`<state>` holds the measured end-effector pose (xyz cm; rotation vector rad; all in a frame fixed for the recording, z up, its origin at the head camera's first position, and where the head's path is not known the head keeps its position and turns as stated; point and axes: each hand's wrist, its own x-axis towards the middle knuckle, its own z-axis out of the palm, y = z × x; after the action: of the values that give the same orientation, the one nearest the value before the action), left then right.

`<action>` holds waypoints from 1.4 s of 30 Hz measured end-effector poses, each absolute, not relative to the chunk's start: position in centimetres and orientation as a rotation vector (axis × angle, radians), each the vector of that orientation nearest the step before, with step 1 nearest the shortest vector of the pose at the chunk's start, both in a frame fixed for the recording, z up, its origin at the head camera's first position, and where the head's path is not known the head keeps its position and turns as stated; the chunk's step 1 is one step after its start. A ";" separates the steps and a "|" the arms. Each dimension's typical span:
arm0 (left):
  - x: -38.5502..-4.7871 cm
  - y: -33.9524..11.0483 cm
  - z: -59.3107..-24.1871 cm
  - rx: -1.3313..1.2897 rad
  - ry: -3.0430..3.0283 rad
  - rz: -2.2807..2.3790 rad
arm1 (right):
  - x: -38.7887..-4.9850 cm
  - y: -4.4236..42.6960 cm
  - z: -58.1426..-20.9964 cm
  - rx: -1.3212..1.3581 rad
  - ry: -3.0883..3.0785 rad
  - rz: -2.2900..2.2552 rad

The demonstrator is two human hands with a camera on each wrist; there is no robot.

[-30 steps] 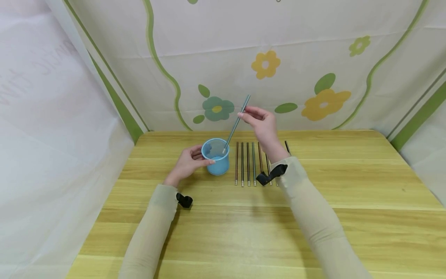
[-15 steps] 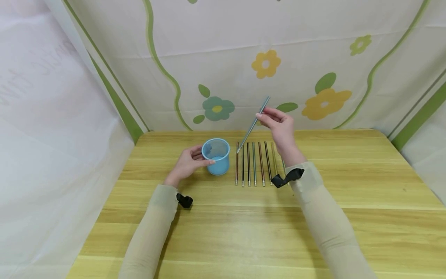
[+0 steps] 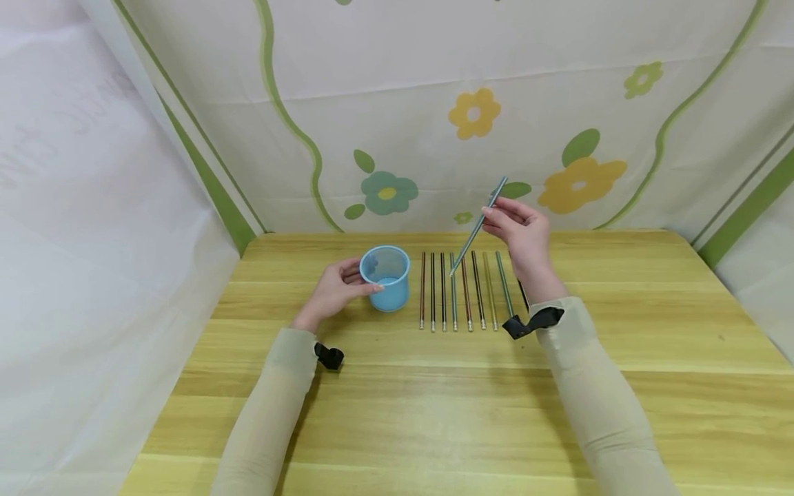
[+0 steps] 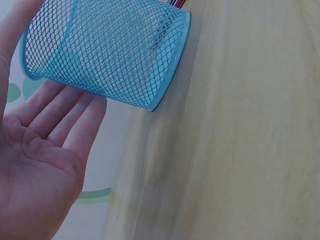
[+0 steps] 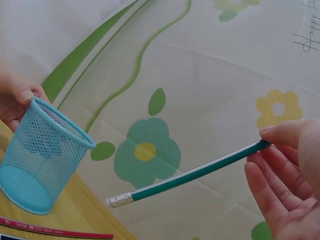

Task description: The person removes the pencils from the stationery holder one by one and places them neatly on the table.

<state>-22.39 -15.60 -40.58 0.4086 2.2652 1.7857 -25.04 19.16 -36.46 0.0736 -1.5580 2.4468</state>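
Observation:
A light blue mesh pencil cup [image 3: 392,296] stands upright on the table. My left hand [image 3: 333,293] holds it from the left, thumb at the front of the rim and fingers on the far side. In the left wrist view, those fingers touch the mesh of the cup [image 4: 115,55]. My right hand [image 3: 524,234] pinches a green pencil [image 5: 200,173] near its upper end, between thumb and fingers. The pencil slants in the air, its white eraser end pointing down and left, above the row of pencils. The cup is to its left, apart from it.
Several pencils lie side by side right of the cup, erasers towards me: a dark red pencil [image 3: 423,293], black ones, a yellowish pencil [image 3: 490,293] and a green pencil [image 3: 504,282] among them. My right wrist partly hides the rightmost. A flowered cloth [image 3: 384,124] hangs behind the table [image 3: 409,413].
My right hand has moved right with the green pencil, whose eraser end was at the cup's opening and now hangs over the row. My left hand and the cup have stayed put.

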 end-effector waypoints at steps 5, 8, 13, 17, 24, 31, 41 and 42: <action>-22.5 -15.6 -40.6 0.383 2.278 1.785 | -24.8 19.9 -36.7 0.082 -1.561 2.421; -23.1 -16.0 -41.9 0.395 2.298 1.789 | -24.5 20.7 -36.9 0.090 -1.548 2.425; -24.1 -16.4 -43.6 0.405 2.311 1.784 | -24.5 22.3 -37.3 0.067 -1.560 2.395; -24.0 -16.3 -43.2 0.393 2.291 1.778 | -24.7 23.6 -37.7 0.043 -1.557 2.384; -22.5 -15.7 -40.8 0.401 2.274 1.789 | -24.6 25.8 -38.2 0.004 -1.574 2.375; -22.4 -15.7 -40.6 0.403 2.270 1.795 | -24.6 28.1 -38.5 -0.027 -1.588 2.353; -22.4 -15.8 -40.5 0.399 2.284 1.778 | -24.8 30.9 -38.9 -0.096 -1.753 2.321; -22.4 -15.8 -40.5 0.401 2.284 1.780 | -24.8 31.1 -38.9 -0.108 -1.780 2.317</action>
<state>-22.40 -15.79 -40.46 0.4007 2.2837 1.7795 -24.82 31.10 -38.90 -0.1076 -1.7799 2.3167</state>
